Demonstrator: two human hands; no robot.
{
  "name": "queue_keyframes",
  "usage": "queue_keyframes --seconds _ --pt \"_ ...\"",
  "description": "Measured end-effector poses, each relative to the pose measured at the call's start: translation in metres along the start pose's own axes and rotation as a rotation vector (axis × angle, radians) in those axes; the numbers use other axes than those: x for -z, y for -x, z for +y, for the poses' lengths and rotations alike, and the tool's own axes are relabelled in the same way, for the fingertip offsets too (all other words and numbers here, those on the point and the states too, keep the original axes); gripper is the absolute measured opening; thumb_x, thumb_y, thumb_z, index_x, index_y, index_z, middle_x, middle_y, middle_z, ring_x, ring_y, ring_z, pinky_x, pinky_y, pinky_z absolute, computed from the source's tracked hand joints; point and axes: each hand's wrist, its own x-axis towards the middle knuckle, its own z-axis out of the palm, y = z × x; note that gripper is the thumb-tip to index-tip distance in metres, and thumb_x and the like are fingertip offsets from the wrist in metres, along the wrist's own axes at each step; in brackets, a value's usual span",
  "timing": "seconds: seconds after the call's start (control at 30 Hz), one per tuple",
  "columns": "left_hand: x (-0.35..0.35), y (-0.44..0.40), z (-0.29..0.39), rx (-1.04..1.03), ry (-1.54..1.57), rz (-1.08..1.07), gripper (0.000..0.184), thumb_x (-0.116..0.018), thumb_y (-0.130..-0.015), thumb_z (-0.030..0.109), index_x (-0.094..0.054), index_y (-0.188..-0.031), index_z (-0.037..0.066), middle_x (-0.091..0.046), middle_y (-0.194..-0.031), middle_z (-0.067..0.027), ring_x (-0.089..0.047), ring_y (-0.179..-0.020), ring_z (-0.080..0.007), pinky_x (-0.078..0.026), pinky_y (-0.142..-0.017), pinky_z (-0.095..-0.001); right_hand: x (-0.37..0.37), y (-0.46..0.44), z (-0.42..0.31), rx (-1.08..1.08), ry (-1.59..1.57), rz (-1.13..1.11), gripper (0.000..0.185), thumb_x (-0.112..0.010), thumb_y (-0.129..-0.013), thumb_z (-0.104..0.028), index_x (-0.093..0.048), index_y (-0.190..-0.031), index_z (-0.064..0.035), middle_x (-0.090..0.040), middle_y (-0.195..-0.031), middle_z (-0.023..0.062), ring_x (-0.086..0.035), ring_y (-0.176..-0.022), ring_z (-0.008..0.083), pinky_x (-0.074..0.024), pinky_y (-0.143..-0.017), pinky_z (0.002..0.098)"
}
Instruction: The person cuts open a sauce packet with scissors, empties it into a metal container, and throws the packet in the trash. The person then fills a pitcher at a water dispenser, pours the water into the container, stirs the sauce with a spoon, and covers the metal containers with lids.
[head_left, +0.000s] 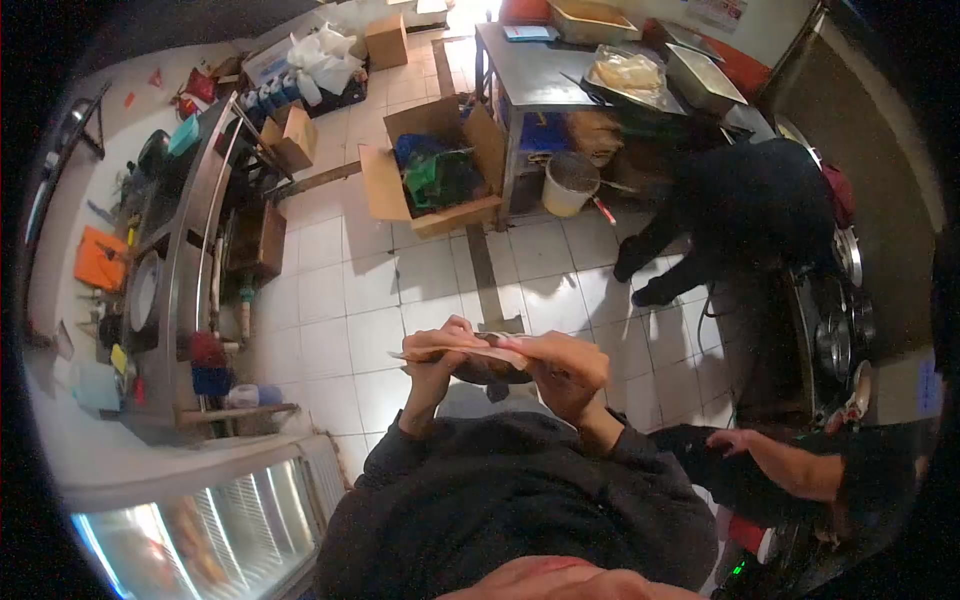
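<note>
Glossy floor tiles (320,318), smooth metal table (535,80), matt cardboard box (384,184), crinkled plastic bags (325,60)

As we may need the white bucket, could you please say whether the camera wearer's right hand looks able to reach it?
Probably not: the right hand grips a thin pale item, and tiled floor lies between hand and white bucket.

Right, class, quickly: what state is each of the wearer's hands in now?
Left hand: closed, holding one side of a thin pale item.
Right hand: closed, holding its other side.
</note>
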Motion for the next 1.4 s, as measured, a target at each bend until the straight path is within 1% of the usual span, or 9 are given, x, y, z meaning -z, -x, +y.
queue_keyframes --seconds 0.23,0.37,0.4,0.53,0.67,0.83,1.03,1.23,1.4 --pt "0.064 -0.133 -0.064 0.169 -0.237 0.286 0.025 -0.073 -0.073 0.023 -0.067 -0.077 -0.001 -0.065 -0.081 -0.0098 -0.054 -0.080 -0.0201 -0.044 -0.071 -0.0306 -0.043 -0.128 0.124 -0.004 0.160 -0.083 0.010 -0.066 -0.077 -0.009 -0.068 -0.085 -0.0033 -0.064 -0.067 0.0101 -0.061 -0.054 0.0204 -0.0472 -0.049 0.0275" --pt "0.094 -0.244 -0.071 -0.005 -0.363 0.066 0.014 -0.073 -0.070 0.015 -0.069 -0.073 0.002 -0.064 -0.067 -0.0034 -0.053 -0.072 -0.0166 -0.043 -0.071 -0.0299 -0.073 -0.168 0.192 -0.443 -0.218 0.216 0.017 -0.062 -0.083 -0.016 -0.067 -0.083 0.0005 -0.065 -0.069 0.0064 -0.060 -0.062 0.0108 -0.0454 -0.051 0.0258" --pt "0.099 -0.269 -0.072 -0.083 -0.440 -0.002 0.011 -0.072 -0.069 0.012 -0.069 -0.074 0.004 -0.066 -0.069 -0.0036 -0.055 -0.068 -0.0155 -0.042 -0.071 -0.0303 -0.067 -0.179 0.212 -0.498 -0.294 0.118 0.020 -0.054 -0.089 -0.012 -0.062 -0.086 0.0054 -0.066 -0.085 0.0137 -0.063 -0.073 0.0176 -0.0500 -0.069 0.0285" --pt "0.128 -0.344 -0.082 -0.175 -0.646 -0.039 0.009 -0.071 -0.071 0.012 -0.069 -0.075 0.004 -0.067 -0.070 -0.0036 -0.057 -0.063 -0.0137 -0.042 -0.072 -0.0311 -0.028 -0.264 0.334 -0.622 -0.494 0.558 0.029 -0.045 -0.094 -0.023 -0.057 -0.097 0.0036 -0.064 -0.081 0.0134 -0.063 -0.077 0.0203 -0.0499 -0.074 0.0321" --pt "0.167 -0.402 -0.105 -0.205 -0.665 0.086 0.013 -0.071 -0.072 0.014 -0.068 -0.072 0.002 -0.065 -0.067 -0.0043 -0.056 -0.065 -0.0174 -0.044 -0.070 -0.0331 0.066 -0.309 0.552 -0.537 0.205 0.583 0.021 -0.049 -0.089 -0.013 -0.060 -0.098 0.0031 -0.064 -0.090 0.0140 -0.062 -0.085 0.0241 -0.0477 -0.079 0.0333" --pt "0.181 -0.446 -0.131 -0.096 -0.696 0.404 0.017 -0.073 -0.073 0.013 -0.065 -0.073 -0.002 -0.057 -0.062 -0.0061 -0.054 -0.070 -0.0202 -0.043 -0.062 -0.0264 0.140 -0.344 0.710 -0.470 1.143 0.166 0.027 -0.055 -0.078 -0.004 -0.058 -0.105 0.0007 -0.059 -0.099 0.0184 -0.054 -0.095 0.0360 -0.0417 -0.083 0.0430" --pt "0.203 -0.478 -0.165 0.037 -0.804 0.563 0.011 -0.069 -0.074 0.004 -0.064 -0.078 -0.004 -0.060 -0.074 -0.0094 -0.054 -0.070 -0.0175 -0.043 -0.063 -0.0251 0.154 -0.365 0.733 -0.650 1.406 -0.219 0.034 -0.066 -0.071 -0.014 -0.056 -0.101 -0.0032 -0.055 -0.100 0.0121 -0.048 -0.100 0.0315 -0.0412 -0.081 0.0434" --pt "0.224 -0.519 -0.191 0.154 -0.832 0.490 0.009 -0.066 -0.075 0.002 -0.064 -0.081 -0.004 -0.061 -0.078 -0.0090 -0.053 -0.068 -0.0124 -0.043 -0.062 -0.0225 0.138 -0.356 0.704 -0.691 1.266 -0.416 0.016 -0.067 -0.064 -0.011 -0.060 -0.073 0.0008 -0.061 -0.074 0.0158 -0.059 -0.073 0.0329 -0.0472 -0.063 0.0409" --pt "0.223 -0.572 -0.193 0.177 -0.707 0.328 0.007 -0.065 -0.076 0.000 -0.064 -0.082 -0.004 -0.062 -0.077 -0.0069 -0.056 -0.067 -0.0107 -0.044 -0.061 -0.0219 0.095 -0.332 0.656 -1.189 0.284 -0.337 0.017 -0.062 -0.074 -0.009 -0.060 -0.086 0.0029 -0.065 -0.082 0.0128 -0.063 -0.075 0.0167 -0.0483 -0.063 0.0303"
